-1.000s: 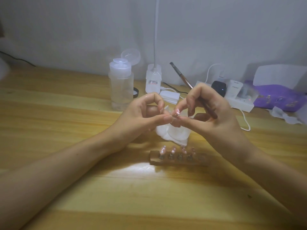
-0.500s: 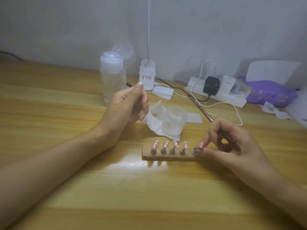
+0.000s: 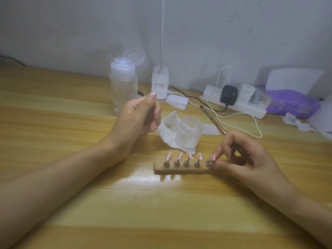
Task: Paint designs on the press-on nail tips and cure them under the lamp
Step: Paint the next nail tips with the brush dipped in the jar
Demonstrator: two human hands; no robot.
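Observation:
A wooden holder bar (image 3: 181, 170) lies on the table with several pink nail tips (image 3: 189, 156) standing on small metal stands. My right hand (image 3: 240, 157) is at the bar's right end. Its thumb and forefinger pinch the stand of the rightmost nail tip (image 3: 213, 157), and a thin brown brush (image 3: 213, 121) is tucked between its other fingers, pointing back and left. My left hand (image 3: 139, 115) hovers above the table to the left of the bar, fingers loosely curled, holding nothing. The white lamp base (image 3: 160, 83) stands at the back with its neck rising out of view.
A clear glass cup (image 3: 188, 133) sits on a crumpled white tissue (image 3: 168, 130) just behind the bar. A clear pump bottle (image 3: 123, 87) stands back left. At the back right are a white power strip (image 3: 235, 103) with a black plug, cables, and a purple packet (image 3: 292, 105).
The hands were together holding one nail tip in the air. My right hand has brought that tip down to the bar's right end, and my left hand has drawn away to the left.

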